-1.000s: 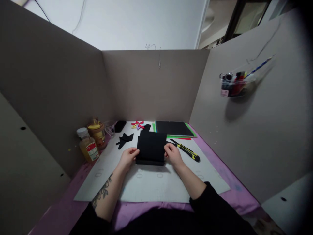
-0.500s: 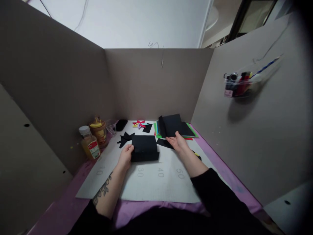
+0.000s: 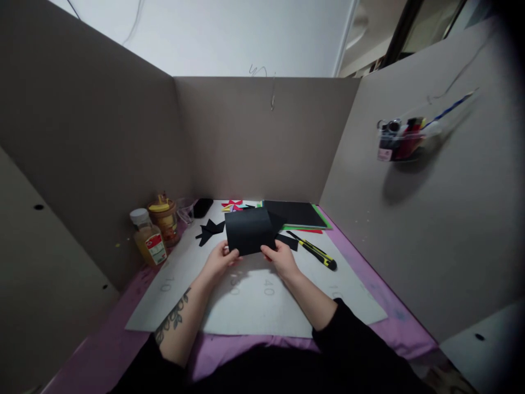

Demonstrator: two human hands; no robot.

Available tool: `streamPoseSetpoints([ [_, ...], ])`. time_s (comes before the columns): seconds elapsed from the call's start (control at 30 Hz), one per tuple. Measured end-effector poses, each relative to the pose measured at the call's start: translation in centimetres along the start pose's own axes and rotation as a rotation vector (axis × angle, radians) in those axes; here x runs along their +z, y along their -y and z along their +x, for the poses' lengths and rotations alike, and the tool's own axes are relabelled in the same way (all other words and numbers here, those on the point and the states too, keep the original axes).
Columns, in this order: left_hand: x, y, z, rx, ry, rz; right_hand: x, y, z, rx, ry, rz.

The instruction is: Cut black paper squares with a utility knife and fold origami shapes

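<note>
A sheet of black paper [image 3: 249, 230] with a fold at its right side is held up above the white mat [image 3: 197, 295]. My left hand [image 3: 220, 258] pinches its lower left corner, thumb in front. At the lower right corner my right hand [image 3: 280, 256] pinches it the same way. Behind the sheet lies a stack of black and coloured paper [image 3: 303, 213]. A black strip [image 3: 288, 242] lies just right of the held sheet, and a yellow and black cutter [image 3: 318, 253] is beside it.
Black folded pieces [image 3: 210, 231] and a colourful paper star [image 3: 232, 205] lie at the back left. A glue bottle [image 3: 148, 238], a jar [image 3: 164, 219], a clear cup [image 3: 185, 210] and a black phone [image 3: 203, 208] stand or lie along the left. A hanging holder [image 3: 404, 141] is on the right wall.
My right hand has come left from the paper stack and now grips the sheet. The black sheet is lifted and tilted. The cutter has come into full view.
</note>
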State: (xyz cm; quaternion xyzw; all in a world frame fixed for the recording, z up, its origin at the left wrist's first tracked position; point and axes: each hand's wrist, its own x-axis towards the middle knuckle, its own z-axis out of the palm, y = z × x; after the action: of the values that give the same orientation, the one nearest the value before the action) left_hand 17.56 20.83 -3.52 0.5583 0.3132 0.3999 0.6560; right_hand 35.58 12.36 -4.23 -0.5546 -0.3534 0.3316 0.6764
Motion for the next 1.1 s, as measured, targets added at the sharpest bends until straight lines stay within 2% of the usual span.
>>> streamPoseSetpoints([
  [0.1, 0.4, 0.3, -0.1, 0.001, 0.035, 0.086, 0.6, 0.6, -0.3, -0.01, -0.018, 0.107],
  [0.2, 1.0, 0.2, -0.1, 0.045, -0.041, 0.039, 2.5, 0.8, -0.9, 0.02, -0.011, 0.228],
  [0.33, 1.6, 0.1, -0.3, 0.147, -0.091, 0.069, 6.0, 0.0, -1.1, 0.04, 0.068, 0.18],
  [0.47, 1.7, 0.0, -0.5, 0.23, -0.127, 0.144, 7.4, -1.3, -0.7, 0.032, 0.005, 0.149],
  [0.6, 1.5, -0.4, -0.6, 0.281, -0.145, 0.196, 6.6, -1.5, -0.1, 0.027, -0.047, 0.13],
  [0.7, 1.3, -0.3, -0.4, 0.292, -0.185, 0.234, 5.3, -0.8, 0.6, 0.019, -0.111, 0.23],
  [0.97, 0.4, 0.1, 0.0, 0.234, -0.155, 0.243, 0.2, 1.2, 3.0, 0.001, -0.167, 0.515],
  [1.03, 0.0, -0.1, 0.2, 0.237, -0.177, 0.241, -1.1, 1.5, 3.4, -0.021, -0.215, 0.557],
  [1.1, -0.3, -0.3, 0.5, 0.241, -0.212, 0.227, -1.5, 1.7, 3.4, -0.06, -0.257, 0.564],
])
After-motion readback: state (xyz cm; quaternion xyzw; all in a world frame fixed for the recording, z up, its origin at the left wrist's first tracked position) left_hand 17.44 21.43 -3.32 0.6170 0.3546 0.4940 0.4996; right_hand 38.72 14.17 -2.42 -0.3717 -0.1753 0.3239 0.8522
